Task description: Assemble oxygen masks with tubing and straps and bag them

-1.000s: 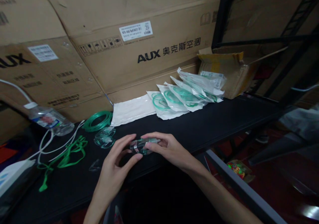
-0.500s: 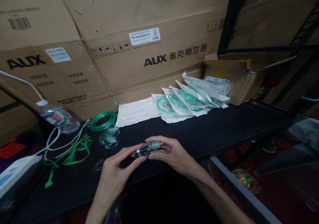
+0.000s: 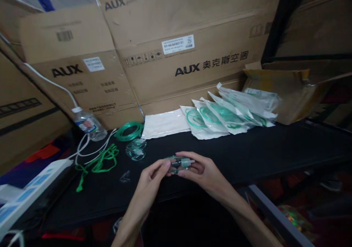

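Both hands hold a clear greenish oxygen mask [image 3: 173, 162] with a pale connector [image 3: 186, 162] pointing right. My left hand [image 3: 154, 175] pinches the mask's left end, thumb on top. My right hand [image 3: 203, 168] is closed around the right end, with fingers above and below the connector. Left of my hands on the black table lie more clear mask pieces [image 3: 136, 150]. Behind these sits a coil of green tubing [image 3: 129, 131]. A tangle of green straps [image 3: 103, 161] and a small clear plastic piece [image 3: 125, 176] lie nearer on the left.
Several packets with green tubing [image 3: 205, 120] lean in a row beside flat white packets [image 3: 166, 124]. Large cardboard boxes [image 3: 165, 82] wall off the back. An opened carton [image 3: 288, 100] stands right. At left are a plastic bottle [image 3: 95, 128], white cables and a power strip [image 3: 33, 192].
The view has turned left, so the scene sits further right. My left thumb has moved from the mask's near edge to its upper side. Both hands still hold the mask.
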A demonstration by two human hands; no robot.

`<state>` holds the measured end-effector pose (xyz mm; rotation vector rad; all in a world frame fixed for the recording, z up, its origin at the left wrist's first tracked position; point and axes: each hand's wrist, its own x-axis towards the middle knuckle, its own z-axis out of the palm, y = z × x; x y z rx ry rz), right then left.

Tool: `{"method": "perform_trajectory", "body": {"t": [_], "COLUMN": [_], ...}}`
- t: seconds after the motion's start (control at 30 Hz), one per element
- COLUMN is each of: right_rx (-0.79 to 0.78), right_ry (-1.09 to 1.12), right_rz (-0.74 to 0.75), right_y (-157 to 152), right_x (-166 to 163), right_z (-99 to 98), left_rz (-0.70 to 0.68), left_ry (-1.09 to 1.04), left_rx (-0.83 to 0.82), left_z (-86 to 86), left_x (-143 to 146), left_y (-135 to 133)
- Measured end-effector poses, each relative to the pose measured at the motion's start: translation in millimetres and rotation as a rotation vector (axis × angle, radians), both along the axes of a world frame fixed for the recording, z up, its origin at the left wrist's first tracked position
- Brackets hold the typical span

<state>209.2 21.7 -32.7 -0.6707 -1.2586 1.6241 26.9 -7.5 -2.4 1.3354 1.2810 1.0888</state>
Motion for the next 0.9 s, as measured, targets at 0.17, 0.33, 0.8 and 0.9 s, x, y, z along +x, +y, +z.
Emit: {"method": "perform_trajectory", "body": {"t": [0.17,0.33,0.8,0.9], "right_rx": [0.02,0.029,0.056,0.048], "right_ry": [-0.076,-0.105,-0.114,-0.094], "right_rz": [-0.04,-0.111,0.004,0.01], "right_y": [1,1,0,0], "right_x": [-1,-4,-3,-3], "right_z": [-3.0,-6.0,-1.0,-0.9], "left_rz": [-0.026,0.301,0.594,0.738], "left_ry": [0.053,0.483,1.142,1.06], "left_rx": [0.036,0.214,0.239,0.316], "left_z": [-5.0,5.2,22.8,50.0], "left_x": [-3,-50,-193,-197], "left_y": [3,1,32,38]}}
